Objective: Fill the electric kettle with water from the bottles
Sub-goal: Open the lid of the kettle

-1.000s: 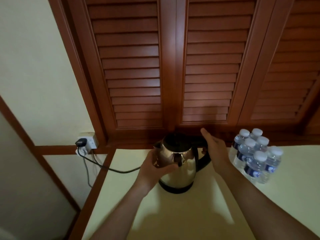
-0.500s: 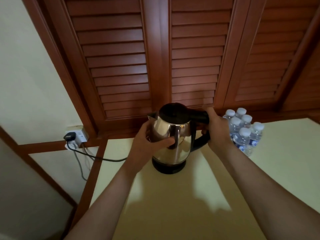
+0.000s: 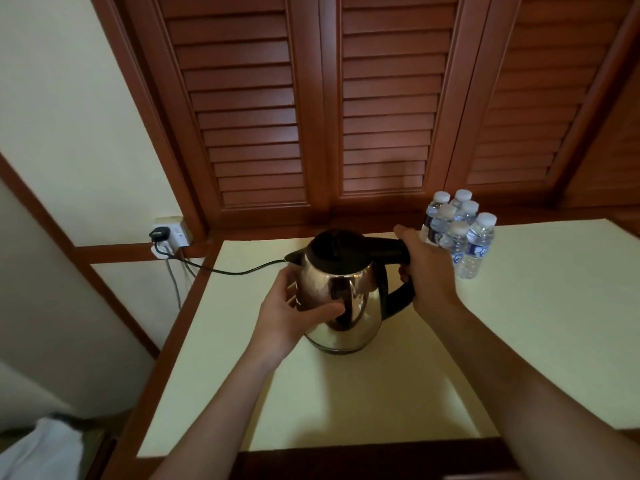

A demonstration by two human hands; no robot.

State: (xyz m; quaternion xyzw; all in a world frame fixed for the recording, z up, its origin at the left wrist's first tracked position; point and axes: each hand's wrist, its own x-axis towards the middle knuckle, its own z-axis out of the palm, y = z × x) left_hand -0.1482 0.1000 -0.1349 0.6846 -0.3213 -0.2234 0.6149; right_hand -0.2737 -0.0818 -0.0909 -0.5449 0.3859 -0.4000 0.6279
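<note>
My left hand (image 3: 294, 317) curls round the kettle (image 3: 341, 299), my right hand (image 3: 426, 271) grips its black handle; it stands on the table (image 3: 536, 306), lid down. Capped bottles (image 3: 457, 230) cluster just behind my right hand; the cord (image 3: 235, 270) runs left to the wall socket (image 3: 173, 233)

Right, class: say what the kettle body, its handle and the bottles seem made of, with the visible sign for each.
The kettle body looks like polished metal, probably stainless steel: it gives mirror reflections. The handle seems matte black plastic: dull, no glints. The bottles look like clear plastic with white caps: you see through them.
</note>
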